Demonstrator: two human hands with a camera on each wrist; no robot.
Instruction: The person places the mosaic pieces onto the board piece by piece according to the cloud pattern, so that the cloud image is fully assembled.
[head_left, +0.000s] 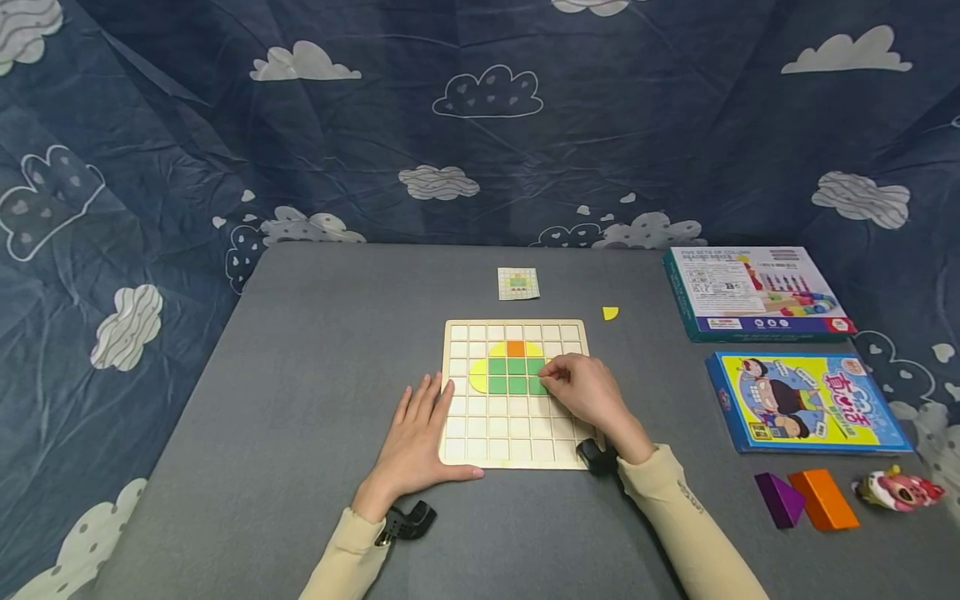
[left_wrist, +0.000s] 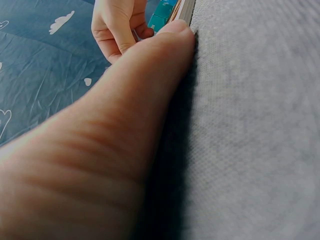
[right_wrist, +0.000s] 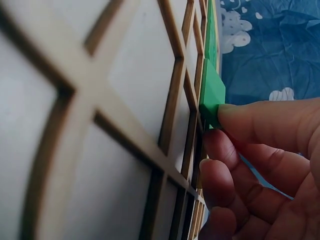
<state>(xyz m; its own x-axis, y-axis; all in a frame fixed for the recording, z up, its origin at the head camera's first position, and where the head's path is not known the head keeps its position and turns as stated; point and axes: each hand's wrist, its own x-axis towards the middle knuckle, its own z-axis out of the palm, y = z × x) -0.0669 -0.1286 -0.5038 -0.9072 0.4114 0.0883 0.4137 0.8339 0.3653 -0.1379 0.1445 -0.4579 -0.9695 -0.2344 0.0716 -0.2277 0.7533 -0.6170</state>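
Note:
A square wooden grid board (head_left: 487, 454) lies on the grey table. Green square tiles (head_left: 517, 385) fill two rows of its cells, with an orange square tile (head_left: 515, 348) above them. Rounded yellow pieces (head_left: 477, 377) sit at the left and on either side of the orange one. My right hand (head_left: 585, 387) pinches a green tile (right_wrist: 212, 90) at the right end of the lower green row; in the right wrist view it stands slightly above the grid. My left hand (head_left: 416, 437) lies with straight fingers along the board's left edge, its thumb (left_wrist: 165, 50) by the near edge.
Behind the board lie a small pattern card (head_left: 518, 284) and a loose yellow quarter-round piece (head_left: 611, 313). On the right are two boxes (head_left: 757, 292), a purple block (head_left: 780, 500), an orange block (head_left: 823, 500) and a small figurine (head_left: 898, 489). A dark cloud-print cloth (head_left: 480, 142) hangs behind.

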